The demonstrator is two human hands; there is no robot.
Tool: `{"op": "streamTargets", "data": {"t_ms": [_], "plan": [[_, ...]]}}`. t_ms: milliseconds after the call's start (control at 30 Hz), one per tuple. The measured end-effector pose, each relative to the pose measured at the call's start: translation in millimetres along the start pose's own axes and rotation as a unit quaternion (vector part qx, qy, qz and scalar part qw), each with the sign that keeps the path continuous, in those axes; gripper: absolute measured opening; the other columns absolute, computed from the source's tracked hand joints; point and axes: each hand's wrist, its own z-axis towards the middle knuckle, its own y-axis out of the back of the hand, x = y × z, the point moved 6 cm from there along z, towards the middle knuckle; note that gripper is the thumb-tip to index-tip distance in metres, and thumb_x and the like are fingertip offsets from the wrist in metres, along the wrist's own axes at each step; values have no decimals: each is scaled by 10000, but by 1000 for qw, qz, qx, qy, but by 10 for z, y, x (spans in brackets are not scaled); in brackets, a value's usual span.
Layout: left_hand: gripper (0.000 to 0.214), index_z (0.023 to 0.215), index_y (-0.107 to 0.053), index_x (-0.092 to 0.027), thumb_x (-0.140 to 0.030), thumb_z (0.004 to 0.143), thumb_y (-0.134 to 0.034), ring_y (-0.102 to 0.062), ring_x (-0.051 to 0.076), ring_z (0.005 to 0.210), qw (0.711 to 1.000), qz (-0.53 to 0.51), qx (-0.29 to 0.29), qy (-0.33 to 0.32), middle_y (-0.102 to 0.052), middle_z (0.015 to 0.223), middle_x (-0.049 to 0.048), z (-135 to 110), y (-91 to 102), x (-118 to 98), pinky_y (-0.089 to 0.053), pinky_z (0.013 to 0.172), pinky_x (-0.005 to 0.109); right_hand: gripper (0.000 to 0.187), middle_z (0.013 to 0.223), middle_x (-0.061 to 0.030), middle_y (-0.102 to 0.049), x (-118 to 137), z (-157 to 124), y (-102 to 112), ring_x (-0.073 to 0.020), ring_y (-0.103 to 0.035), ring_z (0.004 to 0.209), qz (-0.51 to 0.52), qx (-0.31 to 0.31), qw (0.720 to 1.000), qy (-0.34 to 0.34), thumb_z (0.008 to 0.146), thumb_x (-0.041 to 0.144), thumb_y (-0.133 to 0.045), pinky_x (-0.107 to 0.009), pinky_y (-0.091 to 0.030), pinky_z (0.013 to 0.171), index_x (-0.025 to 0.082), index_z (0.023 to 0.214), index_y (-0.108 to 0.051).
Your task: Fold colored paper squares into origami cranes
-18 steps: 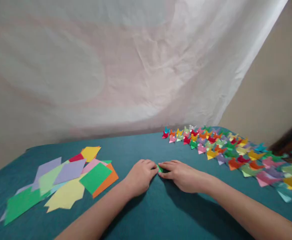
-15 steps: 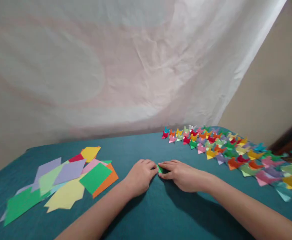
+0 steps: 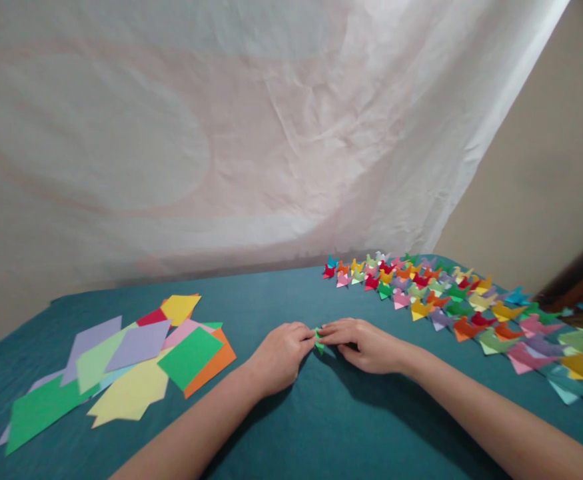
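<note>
A small piece of folded green paper (image 3: 320, 342) lies on the teal cloth in front of me, mostly covered by my fingers. My left hand (image 3: 282, 357) pinches its left side between thumb and fingers. From the right, my right hand (image 3: 364, 343) rests its stretched fingertips on the paper's top, with the thumb bent back and apart from it. Only a narrow green strip and a lower point show between the two hands.
Loose coloured paper sheets (image 3: 136, 363) overlap at the left. Rows of small folded paper birds (image 3: 441, 303) in many colours fill the right side. The teal cloth (image 3: 316, 433) covers the table, and a pale curtain (image 3: 251, 133) hangs behind it.
My right thumb has come away from the green paper and drawn back, while the fingers have moved onto its top. More of the paper's lower point shows. My left hand stays in place.
</note>
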Motion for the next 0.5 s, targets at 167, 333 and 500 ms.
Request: {"op": "streamTargets", "data": {"t_ms": [167, 333, 500], "plan": [[329, 1111, -571, -175, -69, 821, -454, -538, 198, 1035, 998, -47, -36, 2, -629, 1092, 61, -11, 7, 49, -419, 916, 333, 392, 1072, -65, -665, -193, -27, -71, -192, -602, 991, -5, -93, 996, -19, 806, 122, -541, -341, -456, 878, 226, 1181, -587], [264, 1142, -553, -190, -222, 903, -446, -569, 193, 984, 995, -72, -68, 25, -652, 1048, 53, -15, 2, 97, -429, 882, 328, 295, 1006, -66, -669, -296, -46, -143, -189, -598, 924, -32, -121, 992, -28, 829, 199, -574, -338, -458, 829, 219, 1120, -617], [267, 1140, -567, -213, -303, 906, -474, -583, 195, 957, 994, -75, -71, 41, -662, 1026, 44, -23, -16, 119, -433, 850, 324, 225, 957, -59, -669, -277, -30, -164, -184, -590, 897, -63, -112, 992, -21, 863, 212, -548, -332, -448, 806, 223, 1068, -639]]}}
